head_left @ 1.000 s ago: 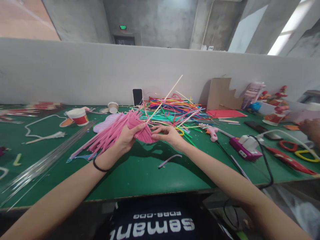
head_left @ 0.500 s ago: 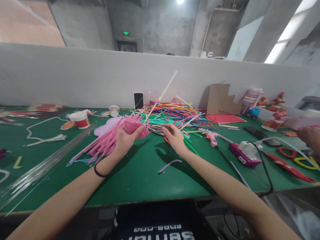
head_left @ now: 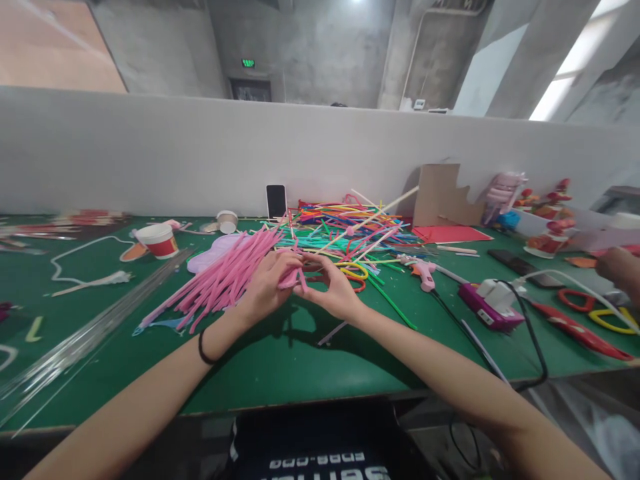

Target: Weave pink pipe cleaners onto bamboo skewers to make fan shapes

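Note:
My left hand (head_left: 267,283) is closed around a ribbed piece of pink pipe cleaners (head_left: 289,280). My right hand (head_left: 333,290) meets it, thumb and fingers pinching a pink strip at the piece's right edge. Its fingers partly hide the piece. Beyond the hands a pale stick (head_left: 387,208) slants up to the right, with a small pink knot on it; whether it joins the held piece is hidden. Left of my left hand lies a pile of loose pink pipe cleaners (head_left: 215,280). A short lilac pipe cleaner (head_left: 331,333) rests on the table under my right wrist.
Multicoloured pipe cleaners (head_left: 345,220) are heaped at the back by a phone (head_left: 276,201). Yellow-and-red scissors handles (head_left: 356,269) lie near my right hand. Rightward are a pink glue gun (head_left: 425,275), a purple power strip (head_left: 493,317) and another person's hand (head_left: 620,267). A paper cup (head_left: 157,240) stands left.
My right hand has moved left to the pink piece and pinches its edge. The left hand has turned the piece, and the stick has swung lower to the right.

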Action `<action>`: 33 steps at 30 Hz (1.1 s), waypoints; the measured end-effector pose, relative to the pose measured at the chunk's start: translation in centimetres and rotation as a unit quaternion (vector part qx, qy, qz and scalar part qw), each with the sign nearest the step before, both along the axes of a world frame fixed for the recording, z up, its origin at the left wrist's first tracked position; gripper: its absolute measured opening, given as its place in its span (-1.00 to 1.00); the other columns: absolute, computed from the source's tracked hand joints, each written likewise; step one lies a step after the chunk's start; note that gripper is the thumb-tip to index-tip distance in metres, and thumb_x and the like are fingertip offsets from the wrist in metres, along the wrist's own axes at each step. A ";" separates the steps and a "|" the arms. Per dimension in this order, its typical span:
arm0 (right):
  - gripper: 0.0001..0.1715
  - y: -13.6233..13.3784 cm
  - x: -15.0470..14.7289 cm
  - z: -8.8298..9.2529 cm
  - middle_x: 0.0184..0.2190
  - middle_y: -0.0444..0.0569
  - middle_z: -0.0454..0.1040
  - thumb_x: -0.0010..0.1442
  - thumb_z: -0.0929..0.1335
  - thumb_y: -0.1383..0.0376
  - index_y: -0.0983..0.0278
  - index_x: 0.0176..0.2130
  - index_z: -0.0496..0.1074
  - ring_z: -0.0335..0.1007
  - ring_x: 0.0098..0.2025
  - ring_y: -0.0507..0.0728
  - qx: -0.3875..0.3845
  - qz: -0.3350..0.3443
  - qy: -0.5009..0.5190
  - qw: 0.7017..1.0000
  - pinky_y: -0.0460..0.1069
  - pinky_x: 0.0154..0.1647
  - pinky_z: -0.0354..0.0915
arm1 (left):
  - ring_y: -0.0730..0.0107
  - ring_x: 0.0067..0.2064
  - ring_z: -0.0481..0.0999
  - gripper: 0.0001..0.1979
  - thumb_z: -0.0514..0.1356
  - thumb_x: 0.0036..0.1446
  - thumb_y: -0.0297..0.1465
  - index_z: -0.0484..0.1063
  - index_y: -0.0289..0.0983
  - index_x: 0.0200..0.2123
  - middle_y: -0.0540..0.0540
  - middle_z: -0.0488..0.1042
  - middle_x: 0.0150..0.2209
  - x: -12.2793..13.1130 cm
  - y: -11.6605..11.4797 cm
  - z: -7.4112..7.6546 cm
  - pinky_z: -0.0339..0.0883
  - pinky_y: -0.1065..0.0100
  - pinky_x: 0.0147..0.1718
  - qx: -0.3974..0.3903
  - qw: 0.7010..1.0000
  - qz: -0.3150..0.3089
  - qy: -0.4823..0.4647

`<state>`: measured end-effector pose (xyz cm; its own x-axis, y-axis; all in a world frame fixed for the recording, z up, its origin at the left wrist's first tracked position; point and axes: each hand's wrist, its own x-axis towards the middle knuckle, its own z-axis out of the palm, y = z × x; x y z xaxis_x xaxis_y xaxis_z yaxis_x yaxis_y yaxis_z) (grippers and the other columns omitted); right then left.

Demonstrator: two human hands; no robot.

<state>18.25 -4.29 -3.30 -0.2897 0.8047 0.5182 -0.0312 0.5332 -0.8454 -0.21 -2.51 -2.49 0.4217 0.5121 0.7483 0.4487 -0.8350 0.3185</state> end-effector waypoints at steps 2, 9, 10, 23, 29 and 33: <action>-0.26 0.1 0.1 0.2 0.16 0.08 0.33 0.00 0.53 0.14 0.17 0.12 0.30 0.38 0.08 0.17 0.011 -0.015 0.012 1.000 0.06 0.06 0.38 | 0.03 0.18 0.34 -0.59 0.25 0.09 -0.36 0.39 -0.18 0.05 -0.24 0.43 0.10 0.3 -0.3 0.0 0.14 0.02 0.19 0.020 0.999 -0.020 0.024; -0.45 1.8 1.4 -0.2 0.01 0.01 0.44 0.07 0.48 0.15 0.16 0.02 0.31 0.42 0.03 0.14 -0.040 -0.007 0.067 0.997 0.04 0.00 0.37 | 0.07 0.34 0.13 -0.47 0.07 0.29 -0.16 0.17 -0.12 0.29 -0.18 0.17 0.32 0.4 -0.3 -0.7 0.01 0.08 0.27 -0.107 0.973 -0.029 -0.202; -0.49 2.0 1.5 -0.2 -0.03 0.00 0.46 0.07 0.48 0.15 0.17 -0.01 0.33 0.44 0.01 0.14 -0.054 -0.008 0.075 0.996 0.03 -0.03 0.37 | 0.11 0.33 0.15 -0.48 0.06 0.30 -0.12 0.20 -0.10 0.27 -0.15 0.19 0.32 0.3 0.1 -0.6 0.02 0.12 0.27 -0.127 0.957 -0.015 -0.261; -0.91 2.4 2.0 0.6 -0.40 -0.06 0.51 -0.04 0.42 0.26 0.24 -0.49 0.48 0.41 -0.28 0.14 -0.161 0.092 0.147 0.972 0.02 -0.16 0.32 | 0.11 0.01 0.54 -0.56 0.33 0.07 -0.19 0.46 -0.26 -0.02 -0.25 0.54 -0.02 -0.1 0.7 0.9 0.41 0.21 -0.11 -0.541 0.770 -0.144 -0.307; -0.91 1.8 1.5 0.8 -0.45 -0.09 0.48 -0.02 0.41 0.29 0.24 -0.52 0.49 0.38 -0.33 0.09 -0.173 0.119 0.135 0.968 0.01 -0.13 0.30 | 0.22 -0.02 0.52 -0.44 0.46 -0.10 -0.27 0.43 -0.20 0.00 -0.16 0.50 -0.03 1.5 -0.4 0.2 0.39 0.31 -0.16 -0.475 0.824 -0.065 -0.300; -0.84 2.0 1.6 0.4 -0.29 -0.08 0.58 0.04 0.39 0.29 0.21 -0.35 0.60 0.44 -0.14 0.15 -0.132 0.114 0.104 0.979 0.05 0.01 0.27 | 0.32 -0.27 0.52 -0.63 0.48 -0.17 -0.27 0.51 -0.24 -0.28 -0.07 0.53 -0.23 1.6 -0.8 0.7 0.35 0.39 -0.34 -0.406 0.868 -0.042 -0.282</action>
